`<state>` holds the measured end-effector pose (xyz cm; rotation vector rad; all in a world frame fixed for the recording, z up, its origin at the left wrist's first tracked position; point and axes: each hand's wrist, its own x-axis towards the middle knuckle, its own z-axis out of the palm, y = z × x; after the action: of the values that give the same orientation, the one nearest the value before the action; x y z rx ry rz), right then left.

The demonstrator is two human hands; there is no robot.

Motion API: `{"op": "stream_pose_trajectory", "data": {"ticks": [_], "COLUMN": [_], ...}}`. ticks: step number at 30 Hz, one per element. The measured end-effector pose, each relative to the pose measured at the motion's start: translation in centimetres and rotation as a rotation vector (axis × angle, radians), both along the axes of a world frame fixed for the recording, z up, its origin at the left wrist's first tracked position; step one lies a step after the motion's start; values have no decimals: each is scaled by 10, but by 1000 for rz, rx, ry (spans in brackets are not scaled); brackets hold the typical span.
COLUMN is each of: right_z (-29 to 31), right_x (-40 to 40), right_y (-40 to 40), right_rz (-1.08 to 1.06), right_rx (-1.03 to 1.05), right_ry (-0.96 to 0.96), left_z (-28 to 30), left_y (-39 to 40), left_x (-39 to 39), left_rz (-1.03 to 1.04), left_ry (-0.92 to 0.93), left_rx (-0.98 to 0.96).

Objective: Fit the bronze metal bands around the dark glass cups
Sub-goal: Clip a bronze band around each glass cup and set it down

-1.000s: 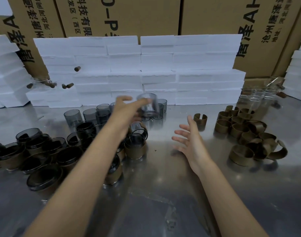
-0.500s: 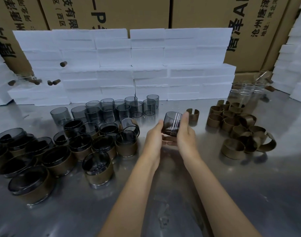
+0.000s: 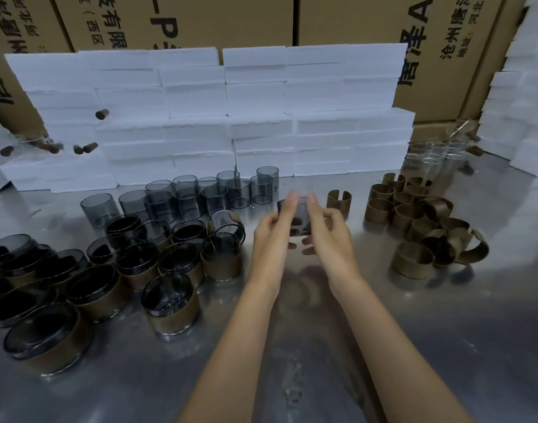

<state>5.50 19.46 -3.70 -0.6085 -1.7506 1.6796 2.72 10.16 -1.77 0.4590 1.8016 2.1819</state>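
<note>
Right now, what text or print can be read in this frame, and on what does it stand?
"P": cardboard box behind the foam blocks, cut off.
"A": right cardboard box.
"唐泽": same right box.
"沧州": same box, smaller print; the rest is too blurred.
"有限": left box, partial.
Cups and bands: no print.
</note>
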Motion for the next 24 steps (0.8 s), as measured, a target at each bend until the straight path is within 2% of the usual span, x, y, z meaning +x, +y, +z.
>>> {"op": "stream_pose_trajectory", "data": {"ticks": [3,6,11,14,17,21,24], "right_z": [-1,-1,-2,-2,-3,-8,-5], "right_x": [4,7,4,1,-1,-2,2], "right_y": [-1,-1,-6,-4,1,3,0], "right_rz": [136,217,41,-43,-123,-186,-153], "right_rx": [29,31,180,175,194,319,291], "right_ry": [-14,-42,-43,-36,-19,-28,0], "left_z": [-3,-1,-10,-11,-13,-16,-13], "left_y": [3,2,3,4,9,11,8], "left_x": [1,4,-2,-2,-5,-9,-12], "left_rz": [-152,-166,-79,-97,24,179,199], "left_ry": [64,147,161,145,78,-4,-98], "left_rx": [-31,-94,-207,-137,-1,29,61]}}
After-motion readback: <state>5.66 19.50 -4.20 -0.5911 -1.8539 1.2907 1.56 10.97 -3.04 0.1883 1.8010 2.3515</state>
